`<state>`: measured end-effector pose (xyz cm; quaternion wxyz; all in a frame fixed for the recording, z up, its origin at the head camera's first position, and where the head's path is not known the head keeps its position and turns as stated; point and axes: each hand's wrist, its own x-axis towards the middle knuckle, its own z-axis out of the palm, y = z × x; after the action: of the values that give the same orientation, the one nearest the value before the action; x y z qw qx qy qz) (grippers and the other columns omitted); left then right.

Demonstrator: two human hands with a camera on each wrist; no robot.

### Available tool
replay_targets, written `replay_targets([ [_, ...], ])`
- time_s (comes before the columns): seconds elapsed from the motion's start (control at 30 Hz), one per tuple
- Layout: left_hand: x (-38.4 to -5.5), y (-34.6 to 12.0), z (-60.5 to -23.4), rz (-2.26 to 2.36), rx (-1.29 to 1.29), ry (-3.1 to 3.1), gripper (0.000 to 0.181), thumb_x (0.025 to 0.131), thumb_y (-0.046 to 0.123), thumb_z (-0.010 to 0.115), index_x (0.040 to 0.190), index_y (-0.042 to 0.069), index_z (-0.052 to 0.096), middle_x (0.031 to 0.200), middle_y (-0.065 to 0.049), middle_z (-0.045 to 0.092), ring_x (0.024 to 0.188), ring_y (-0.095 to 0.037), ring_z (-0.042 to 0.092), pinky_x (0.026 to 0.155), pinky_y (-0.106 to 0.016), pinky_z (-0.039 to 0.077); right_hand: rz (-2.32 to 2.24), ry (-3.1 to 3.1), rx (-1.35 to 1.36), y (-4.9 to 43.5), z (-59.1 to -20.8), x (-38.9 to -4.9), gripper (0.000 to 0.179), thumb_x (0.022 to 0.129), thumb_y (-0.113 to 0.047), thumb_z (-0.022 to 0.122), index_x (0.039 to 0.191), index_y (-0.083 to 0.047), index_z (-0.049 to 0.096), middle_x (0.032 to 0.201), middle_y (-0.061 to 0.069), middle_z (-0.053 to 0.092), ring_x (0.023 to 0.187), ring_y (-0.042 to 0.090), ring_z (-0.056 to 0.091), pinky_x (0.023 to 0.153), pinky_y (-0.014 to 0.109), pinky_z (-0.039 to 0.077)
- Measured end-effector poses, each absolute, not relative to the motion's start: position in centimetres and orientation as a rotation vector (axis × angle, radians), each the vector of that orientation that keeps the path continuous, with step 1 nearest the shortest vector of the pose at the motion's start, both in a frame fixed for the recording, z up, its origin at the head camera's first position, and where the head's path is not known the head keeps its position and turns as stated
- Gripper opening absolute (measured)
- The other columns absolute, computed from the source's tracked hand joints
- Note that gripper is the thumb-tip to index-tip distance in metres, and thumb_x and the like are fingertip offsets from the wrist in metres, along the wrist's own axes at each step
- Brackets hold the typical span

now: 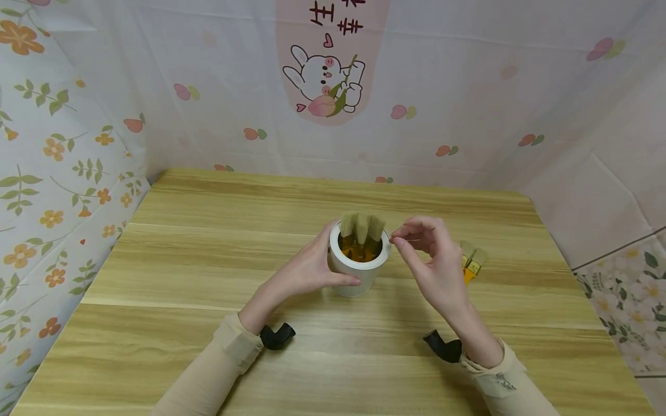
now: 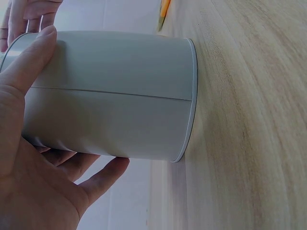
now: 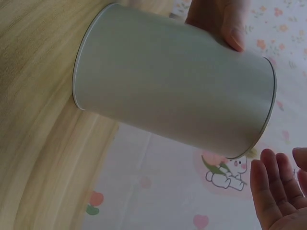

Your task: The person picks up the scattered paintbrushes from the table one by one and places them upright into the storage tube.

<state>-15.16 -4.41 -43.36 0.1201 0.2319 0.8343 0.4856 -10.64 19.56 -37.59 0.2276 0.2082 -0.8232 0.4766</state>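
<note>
My left hand (image 1: 312,263) grips a white cylindrical canister (image 1: 354,280) around its side, the thumb across the front. Inside the canister stand paint brushes (image 1: 362,228) with pale bristles up, reaching above the rim; their lower ends are hidden. In the left wrist view the canister (image 2: 115,91) shows a seam along its wall, and its base is close to the table. Just right of the rim, my right hand (image 1: 437,268) has its fingers bent and thumb near them. The right wrist view shows this hand (image 3: 280,191) with fingers loosely curled, nothing between them, beside the canister (image 3: 172,81).
Two more paint brushes (image 1: 473,261) with orange handles lie on the wooden table (image 1: 208,254), partly behind the right hand. Black curved pieces (image 1: 278,336) sit at both wrists. A patterned cloth (image 1: 218,104) hangs behind the table's far edge.
</note>
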Motion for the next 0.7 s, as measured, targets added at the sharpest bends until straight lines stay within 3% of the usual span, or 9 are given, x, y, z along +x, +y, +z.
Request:
replay_targets([
  [0.13, -15.2, -4.4, -43.3, 1.395, 0.651, 2.457, 0.123, 0.071, 0.044, 0.095, 0.163, 0.026, 0.016, 0.153, -0.002, 0.046, 0.139, -0.024, 0.051, 0.114, -0.053, 0.044, 1.306, -2.241, 0.556, 19.8, -37.5, -10.9, 0.035, 0.091, 0.012, 0.068, 0.123, 0.007, 0.056, 0.100, 0.014, 0.071, 0.092, -0.002, 0.069, 0.081, 0.013, 0.055],
  [0.33, -15.1, -4.4, -43.3, 1.378, 0.640, 2.464, 0.125, 0.070, 0.045, 0.095, 0.164, 0.025, 0.014, 0.156, -0.003, 0.043, 0.142, -0.025, 0.048, 0.115, -0.054, 0.043, 1.337, -2.270, 0.437, 21.2, -37.1, -11.4, 0.036, 0.095, 0.006, 0.067, 0.129, 0.007, 0.054, 0.101, 0.014, 0.070, 0.089, 0.000, 0.070, 0.078, 0.013, 0.056],
  [0.7, -15.1, -4.4, -43.4, 1.368, 0.626, 2.463, 0.125, 0.071, 0.045, 0.094, 0.165, 0.024, 0.013, 0.156, -0.003, 0.042, 0.142, -0.026, 0.048, 0.116, -0.054, 0.042, 1.316, -2.496, 0.109, 26.1, -37.1, -12.7, 0.043, 0.102, -0.010, 0.061, 0.142, -0.008, 0.045, 0.111, 0.006, 0.064, 0.084, -0.001, 0.070, 0.074, 0.015, 0.058],
])
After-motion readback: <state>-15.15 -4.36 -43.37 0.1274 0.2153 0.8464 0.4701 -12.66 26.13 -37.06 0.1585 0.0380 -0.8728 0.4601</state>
